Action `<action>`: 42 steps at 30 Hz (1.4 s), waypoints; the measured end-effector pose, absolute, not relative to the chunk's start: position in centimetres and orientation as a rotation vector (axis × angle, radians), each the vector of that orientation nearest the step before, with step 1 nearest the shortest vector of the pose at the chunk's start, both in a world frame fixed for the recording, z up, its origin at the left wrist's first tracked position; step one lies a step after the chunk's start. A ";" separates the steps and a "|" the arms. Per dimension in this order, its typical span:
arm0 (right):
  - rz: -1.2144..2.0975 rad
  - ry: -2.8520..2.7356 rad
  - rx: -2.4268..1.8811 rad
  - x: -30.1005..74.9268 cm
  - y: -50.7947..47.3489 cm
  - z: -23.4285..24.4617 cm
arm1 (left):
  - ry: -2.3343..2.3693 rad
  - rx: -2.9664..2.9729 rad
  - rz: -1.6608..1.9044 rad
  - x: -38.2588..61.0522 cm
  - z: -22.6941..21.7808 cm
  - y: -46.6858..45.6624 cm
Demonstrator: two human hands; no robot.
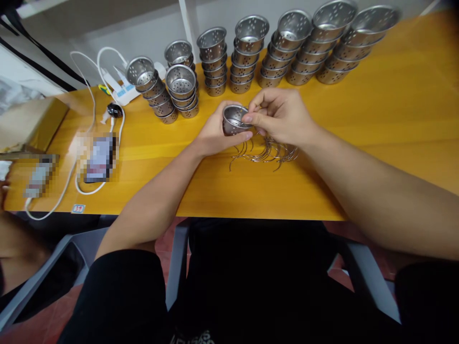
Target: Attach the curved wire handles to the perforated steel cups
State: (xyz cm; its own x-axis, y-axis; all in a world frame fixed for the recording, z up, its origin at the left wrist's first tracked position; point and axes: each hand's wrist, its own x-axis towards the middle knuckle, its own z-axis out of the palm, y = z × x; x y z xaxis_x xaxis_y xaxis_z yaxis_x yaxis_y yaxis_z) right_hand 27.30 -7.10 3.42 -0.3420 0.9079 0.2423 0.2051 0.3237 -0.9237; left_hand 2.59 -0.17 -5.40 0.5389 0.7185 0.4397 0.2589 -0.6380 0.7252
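Observation:
My left hand [215,134] is wrapped round a small perforated steel cup [233,119], holding it just above the yellow table [376,119]. My right hand [279,117] pinches at the cup's rim with thumb and forefinger; what sits between those fingers is too small to name. A loose pile of thin bent wire handles [265,153] lies on the table directly under and in front of both hands.
Several stacks of the same perforated cups [247,52] line the table's far edge, leaning stacks at the right [337,43]. At the left lie a white power strip [124,86], white cables [84,186] and a phone [98,160]. Grey chair arms flank my lap.

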 end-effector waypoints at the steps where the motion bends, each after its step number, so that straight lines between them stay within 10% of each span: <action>1: 1.065 -1.746 -0.995 27.3 -6.9 3.2 | 0.780 2.188 1.008 2.6 -5.5 -0.1; 42: 0.367 -2.140 -0.658 28.5 -4.6 -1.2 | 0.738 2.277 1.238 2.1 -6.1 0.8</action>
